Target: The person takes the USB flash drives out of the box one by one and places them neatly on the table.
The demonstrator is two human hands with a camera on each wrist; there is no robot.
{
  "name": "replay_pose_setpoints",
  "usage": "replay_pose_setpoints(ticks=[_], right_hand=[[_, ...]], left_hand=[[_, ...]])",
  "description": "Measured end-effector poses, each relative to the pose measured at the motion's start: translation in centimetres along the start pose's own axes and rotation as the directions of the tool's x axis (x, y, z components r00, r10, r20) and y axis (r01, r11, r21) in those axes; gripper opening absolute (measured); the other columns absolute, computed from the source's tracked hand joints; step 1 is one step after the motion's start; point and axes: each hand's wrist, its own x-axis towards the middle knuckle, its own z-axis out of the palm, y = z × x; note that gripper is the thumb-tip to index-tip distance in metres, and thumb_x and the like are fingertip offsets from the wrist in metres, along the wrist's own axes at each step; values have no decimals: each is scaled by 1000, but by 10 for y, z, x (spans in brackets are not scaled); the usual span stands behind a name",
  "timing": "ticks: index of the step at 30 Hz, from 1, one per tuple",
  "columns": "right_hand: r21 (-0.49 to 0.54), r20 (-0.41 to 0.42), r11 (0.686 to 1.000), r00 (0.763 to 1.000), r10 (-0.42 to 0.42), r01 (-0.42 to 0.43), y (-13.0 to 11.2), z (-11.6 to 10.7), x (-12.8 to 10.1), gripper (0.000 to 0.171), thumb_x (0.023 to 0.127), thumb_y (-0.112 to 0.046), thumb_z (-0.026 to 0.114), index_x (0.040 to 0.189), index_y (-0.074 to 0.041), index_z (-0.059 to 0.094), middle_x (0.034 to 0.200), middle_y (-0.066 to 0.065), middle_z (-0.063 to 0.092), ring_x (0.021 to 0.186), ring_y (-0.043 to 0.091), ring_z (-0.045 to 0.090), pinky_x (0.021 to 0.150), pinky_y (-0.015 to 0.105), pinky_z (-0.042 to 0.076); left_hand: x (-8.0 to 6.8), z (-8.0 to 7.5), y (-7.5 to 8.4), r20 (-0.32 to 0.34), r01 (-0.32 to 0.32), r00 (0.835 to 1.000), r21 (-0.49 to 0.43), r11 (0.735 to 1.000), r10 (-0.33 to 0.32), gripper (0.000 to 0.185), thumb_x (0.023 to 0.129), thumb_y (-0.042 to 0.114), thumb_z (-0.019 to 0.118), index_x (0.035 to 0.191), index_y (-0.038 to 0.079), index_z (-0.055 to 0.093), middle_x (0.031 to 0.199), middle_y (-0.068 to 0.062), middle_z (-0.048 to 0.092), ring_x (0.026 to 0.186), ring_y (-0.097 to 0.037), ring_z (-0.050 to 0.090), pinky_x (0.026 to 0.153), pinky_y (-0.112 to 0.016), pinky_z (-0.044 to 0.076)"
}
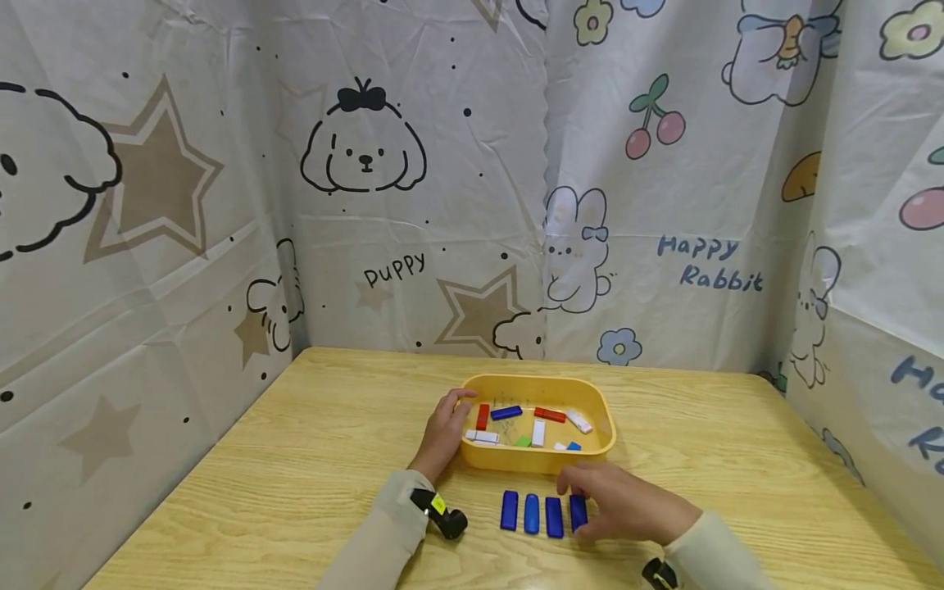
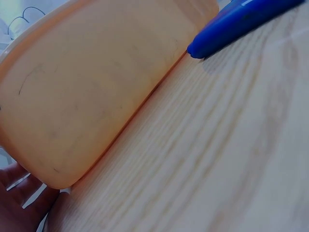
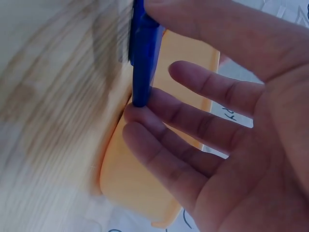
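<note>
A yellow plastic tub (image 1: 538, 464) holds several red, blue, white and green pieces. My left hand (image 1: 444, 426) rests against the tub's left end, a fingertip over its rim. In the left wrist view, its fingers (image 2: 26, 191) lie along the outside of the tub's corner. In front of the tub stand several blue blocks in a row, among them a long block (image 1: 509, 510), a rounder lighter one (image 1: 532, 514) and another long one (image 1: 555, 517). My right hand (image 1: 627, 504) pinches the rightmost blue block (image 3: 146, 60) between thumb and fingers, the block low over the table.
The light wooden table (image 1: 332, 459) runs back to a printed curtain (image 1: 442, 205), which also hangs along both sides. Inside the tub lie a red block (image 1: 483, 416), a blue block (image 1: 506, 413) and white blocks such as this upright one (image 1: 538, 433).
</note>
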Motion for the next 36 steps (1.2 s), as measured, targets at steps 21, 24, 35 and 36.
replay_pose_setpoints(ticks=[21,24,35,36], right_hand=[[-26,25,997,997,79,-78,0,9,7,40,73,-29,83,105,-23,59,99,-10,57,84,9,51,77,32,48],[-26,28,996,996,89,-88,0,9,7,41,73,-30,83,106,-24,59,100,-9,58,86,10,52,79,34,48],[0,33,994,994,107,-107,3,10,6,46,73,-32,83,112,-26,59,106,-10,60,91,10,53,85,39,48],[0,34,994,994,108,-108,3,10,6,47,73,-32,83,112,-26,58,106,-10,59,91,10,53,85,39,48]], left_hand=[[2,1,-5,-1,3,1000,-9,1000,-3,29,100,25,43,120,12,60,130,-12,53,127,-30,46,105,-52,33],[2,0,-3,-2,1,1000,-11,1000,-1,29,100,24,43,120,13,60,130,-12,53,127,-30,45,105,-52,32],[1,1,-2,1,14,1000,-8,1000,-14,28,100,23,43,120,13,59,130,-12,53,127,-31,45,106,-53,32],[1,1,-2,1,13,1000,-7,1000,-13,28,100,23,43,120,13,59,131,-12,53,127,-31,45,105,-53,32]])
